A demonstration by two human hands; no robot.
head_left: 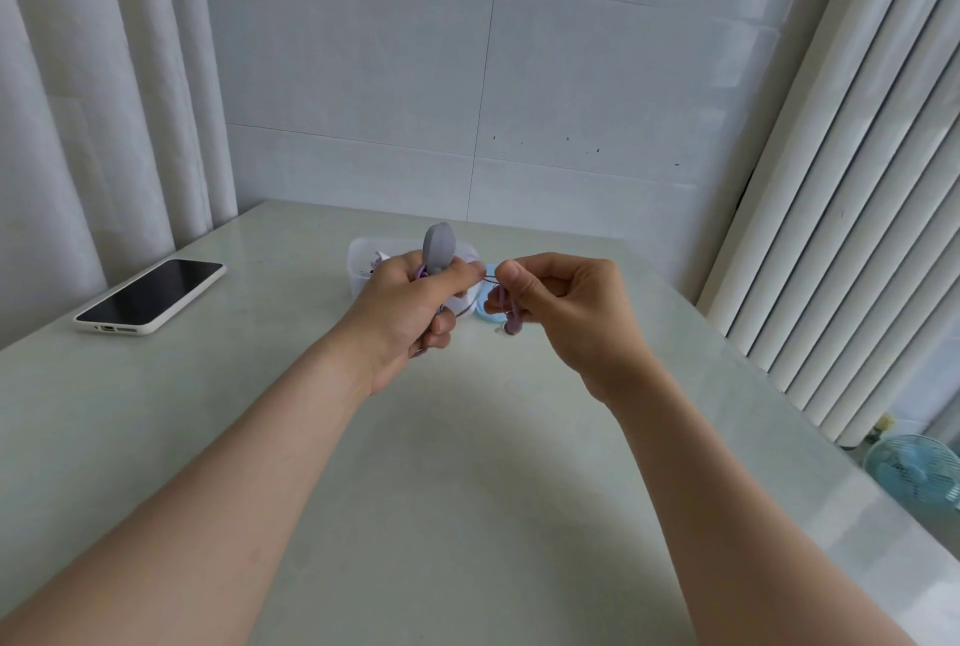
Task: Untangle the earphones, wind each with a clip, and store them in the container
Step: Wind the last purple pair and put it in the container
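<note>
A pale, glossy, stone-patterned desk (pixel 467 515) is spreading out from where the person is standing, catching soft light, and two bare forearms are reaching forward over it towards the middle. Both hands are hovering just above the surface, close together. The left hand (pixel 415 305) is gripping a grey clip (pixel 439 245), its oval top poking upright out of the fist, with loops of the purple earphone cable (pixel 491 277) showing between the fingers. A short stretch of that cable is running taut across to the right hand (pixel 563 313), which is pinching it between thumb and forefinger, the other fingers curled in. An earbud (pixel 511 327) is dangling just under the right hand. Below the gap between the hands a blue disc (pixel 488 317) is lying on the desk, partly hidden. Just behind the left hand the clear container (pixel 358 253) is sitting open; something white and purple is lying in it, but I cannot make out what. Well off to the left a phone (pixel 150 297) in a pale case is lying face up, screen dark. Beyond the desk's far edge a wall of large white tiles (pixel 467 74) is closing the room. White curtains (pixel 78 126) are hanging on the left, a white slatted blind (pixel 857 230) is running down the right, and a light blue fan (pixel 914 474) is standing low beside the desk's right edge.
</note>
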